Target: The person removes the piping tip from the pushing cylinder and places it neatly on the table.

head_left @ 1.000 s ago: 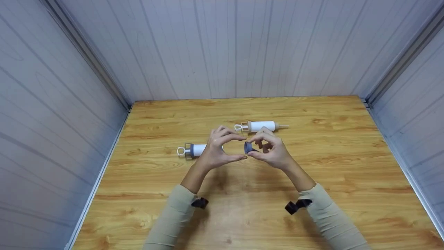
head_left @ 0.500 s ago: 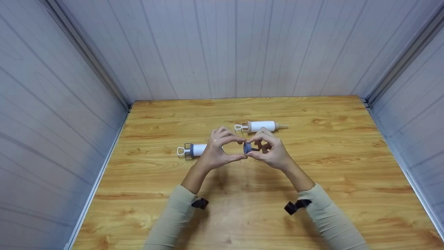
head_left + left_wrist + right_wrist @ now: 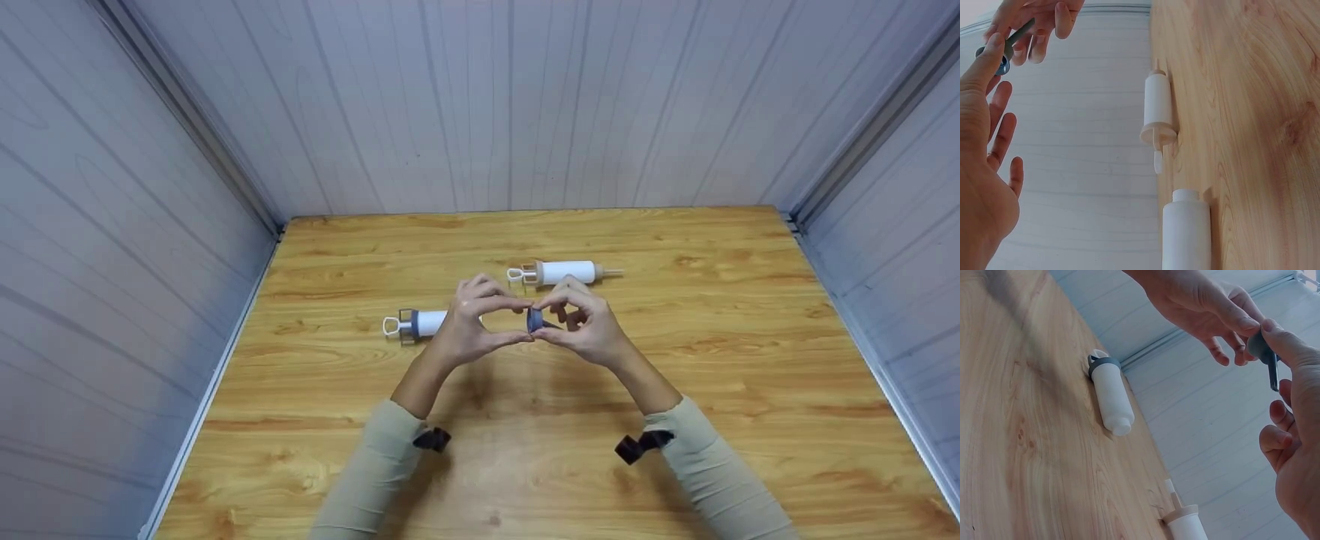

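Though partly behind fingers [image 3: 1284, 340], a grey spouted cap [image 3: 1260, 349]

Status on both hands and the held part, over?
Left hand, right hand: both pinching grey-blue round cap with thin spout. Cap raised above wooden table. Nothing seen blocking.

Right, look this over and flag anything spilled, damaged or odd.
No spill or damage shows. One oddity: the gray-collared syringe lies with a bare white tip, while the beige-collared syringe carries a beige nozzle. The matching gray nozzle is pinched by the left hand and right hand instead.
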`<state>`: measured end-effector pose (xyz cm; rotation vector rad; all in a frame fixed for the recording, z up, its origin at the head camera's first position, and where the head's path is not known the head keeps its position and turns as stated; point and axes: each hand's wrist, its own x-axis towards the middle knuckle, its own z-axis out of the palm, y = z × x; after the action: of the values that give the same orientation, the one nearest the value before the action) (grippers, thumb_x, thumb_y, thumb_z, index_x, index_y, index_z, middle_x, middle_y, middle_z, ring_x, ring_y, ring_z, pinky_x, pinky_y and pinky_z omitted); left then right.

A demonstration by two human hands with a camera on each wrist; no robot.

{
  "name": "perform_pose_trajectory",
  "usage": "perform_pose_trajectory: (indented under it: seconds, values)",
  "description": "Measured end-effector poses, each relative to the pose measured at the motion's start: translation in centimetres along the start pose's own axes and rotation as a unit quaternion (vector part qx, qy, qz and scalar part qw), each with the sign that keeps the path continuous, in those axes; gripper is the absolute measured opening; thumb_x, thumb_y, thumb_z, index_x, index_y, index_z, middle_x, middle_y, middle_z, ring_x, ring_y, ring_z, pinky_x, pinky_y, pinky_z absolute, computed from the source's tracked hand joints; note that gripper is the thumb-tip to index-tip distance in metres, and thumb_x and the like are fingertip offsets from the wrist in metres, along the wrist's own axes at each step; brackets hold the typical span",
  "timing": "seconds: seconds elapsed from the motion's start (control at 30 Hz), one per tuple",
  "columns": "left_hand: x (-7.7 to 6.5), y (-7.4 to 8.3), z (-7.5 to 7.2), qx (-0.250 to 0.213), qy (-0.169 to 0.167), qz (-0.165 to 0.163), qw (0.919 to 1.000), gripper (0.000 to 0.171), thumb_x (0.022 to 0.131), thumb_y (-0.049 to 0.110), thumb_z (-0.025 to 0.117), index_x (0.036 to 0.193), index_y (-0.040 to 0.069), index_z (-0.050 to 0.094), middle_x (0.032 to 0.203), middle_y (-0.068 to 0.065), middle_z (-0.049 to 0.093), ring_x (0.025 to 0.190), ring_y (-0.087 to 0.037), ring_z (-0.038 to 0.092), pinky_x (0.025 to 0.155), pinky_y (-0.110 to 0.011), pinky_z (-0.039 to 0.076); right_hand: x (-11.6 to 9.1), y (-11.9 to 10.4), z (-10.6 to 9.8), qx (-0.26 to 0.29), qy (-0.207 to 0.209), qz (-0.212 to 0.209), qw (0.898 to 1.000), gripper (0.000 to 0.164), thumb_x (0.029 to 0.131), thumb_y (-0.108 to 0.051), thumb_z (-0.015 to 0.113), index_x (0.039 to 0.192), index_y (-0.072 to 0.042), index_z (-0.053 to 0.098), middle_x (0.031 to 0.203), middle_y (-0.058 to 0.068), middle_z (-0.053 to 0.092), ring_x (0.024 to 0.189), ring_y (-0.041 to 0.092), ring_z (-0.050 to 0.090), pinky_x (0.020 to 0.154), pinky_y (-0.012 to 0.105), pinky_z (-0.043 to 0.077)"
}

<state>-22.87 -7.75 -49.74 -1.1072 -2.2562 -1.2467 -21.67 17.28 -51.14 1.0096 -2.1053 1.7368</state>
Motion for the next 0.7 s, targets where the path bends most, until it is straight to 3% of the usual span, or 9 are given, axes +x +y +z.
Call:
perform_pose_trajectory:
  seconds: [0.13, 0.37, 0.57, 0.7]
  values:
    - [0.02, 0.04, 0.00, -0.005, 0.009, 0.005, 0.9999, 0.039, 0.081, 0.018, 0.103, 0.116, 0.008, 0.089, 0.105, -0.012, 0.079, 0.107, -0.032, 0.065, 0.104, -0.048, 0.041, -0.03, 0.14, 0.09, 0.002, 0.002, -0.004, 1.000, 0.035, 0.086, 0.013, 0.088, 0.117, 0.002, 0.077, 0.098, 0.007, 0.059, 0.079, 0.016, 0.047, 0.055, 0.011, 0.036]
    - [-0.08, -0.01, 0.20, -0.014, 0.027, 0.010, 0.9995, 0.037, 0.080, 0.013, 0.103, 0.114, 0.008, 0.090, 0.105, -0.011, 0.080, 0.106, -0.032, 0.066, 0.105, -0.048, 0.043, 0.03, 0.17, 0.19, 0.008, 0.002, -0.011, 1.000, 0.035, 0.086, 0.014, 0.088, 0.117, 0.003, 0.076, 0.100, 0.011, 0.061, 0.078, 0.020, 0.047, 0.053, 0.011, 0.036]
    - [-0.14, -0.12, 0.28, -0.016, 0.031, 0.007, 0.9994, 0.039, 0.079, 0.013, 0.102, 0.115, 0.008, 0.090, 0.106, -0.012, 0.079, 0.106, -0.032, 0.065, 0.104, -0.047, 0.043, -0.03, 0.23, -0.16, 0.016, 0.001, -0.013, 1.000, 0.038, 0.084, 0.015, 0.089, 0.118, 0.004, 0.075, 0.108, -0.007, 0.064, 0.076, 0.025, 0.046, 0.052, 0.012, 0.035]
    - [-0.12, -0.13, 0.11, -0.010, 0.036, 0.007, 0.9993, 0.041, 0.077, 0.013, 0.103, 0.115, 0.008, 0.090, 0.107, -0.012, 0.079, 0.107, -0.032, 0.066, 0.104, -0.047, 0.043, -0.21, 0.29, -0.60, 0.024, 0.004, -0.011, 1.000, 0.040, 0.084, 0.017, 0.088, 0.119, 0.007, 0.073, 0.109, -0.001, 0.066, 0.074, 0.023, 0.049, 0.052, 0.012, 0.036]
